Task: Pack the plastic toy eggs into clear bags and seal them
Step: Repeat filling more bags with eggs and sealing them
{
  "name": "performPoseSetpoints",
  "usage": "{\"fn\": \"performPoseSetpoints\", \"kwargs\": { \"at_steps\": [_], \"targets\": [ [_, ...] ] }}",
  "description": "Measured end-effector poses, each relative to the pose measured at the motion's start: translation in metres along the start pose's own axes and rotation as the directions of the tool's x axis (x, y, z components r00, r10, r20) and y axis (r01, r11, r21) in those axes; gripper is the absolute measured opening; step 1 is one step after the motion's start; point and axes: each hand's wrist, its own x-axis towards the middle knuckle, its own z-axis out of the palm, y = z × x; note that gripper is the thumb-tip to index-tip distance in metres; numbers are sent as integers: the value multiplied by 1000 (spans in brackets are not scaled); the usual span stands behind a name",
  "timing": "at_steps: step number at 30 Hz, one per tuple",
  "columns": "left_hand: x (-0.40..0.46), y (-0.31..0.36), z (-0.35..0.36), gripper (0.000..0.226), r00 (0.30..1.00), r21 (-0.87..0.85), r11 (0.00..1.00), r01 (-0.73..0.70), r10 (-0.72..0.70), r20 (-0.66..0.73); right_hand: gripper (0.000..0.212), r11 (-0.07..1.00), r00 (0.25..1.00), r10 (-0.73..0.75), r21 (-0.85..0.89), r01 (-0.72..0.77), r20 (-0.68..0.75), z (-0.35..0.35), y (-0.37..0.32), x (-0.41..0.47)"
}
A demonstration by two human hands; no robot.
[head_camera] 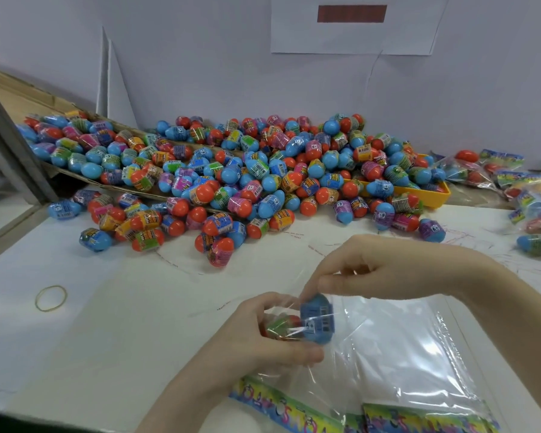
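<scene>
Here we pack eggs into a clear bag.
Our left hand curls round the bag's end and the eggs inside; our right hand pinches a blue egg at the near table edge.

Egg wrappers in the pile: age mark "6+" and barcodes, other print too small to read
Blue egg in the bag: blurred
Wall sheet: red bar, nothing legible
</scene>
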Motion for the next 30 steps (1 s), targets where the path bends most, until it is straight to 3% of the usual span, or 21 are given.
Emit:
{"fn": "performPoseSetpoints", "kwargs": {
  "at_steps": [4, 8, 11, 14, 18, 25, 30],
  "targets": [
    [-3, 1, -1, 47, 998, -146, 989, -27, 34, 45, 57, 991, 998, 31, 128, -37, 50, 6, 8, -9],
    [-5, 2, -2, 24, 994, -259, 965, -27, 55, 99, 46, 998, 991, -45, 42, 51, -129, 11, 8, -12],
    [-6, 5, -3, 29, 982, -257, 966, -32, 79, 172, 28, 993, 967, -81, 64, 99, -240, 13, 6, -14],
    [-5, 4, -6, 40, 975, -222, 975, -6, 55, 215, 18, 995, 979, -80, 36, 88, -189, 12, 5, -16],
    [-3, 3, -4, 31, 974, -228, 973, 21, 31, 223, 13, 995, 985, -94, 12, 97, -142, 13, 7, -17],
    [2, 8, 4, 39, 979, -188, 968, -163, 183, 89, 6, 978, 991, -112, -184, 98, -71, 10, 3, -21],
    [7, 1, 7, 43, 971, -176, 961, -214, 228, 66, 27, 918, 983, -168, -375, 126, -79, 14, 5, -20]
  ]
}}
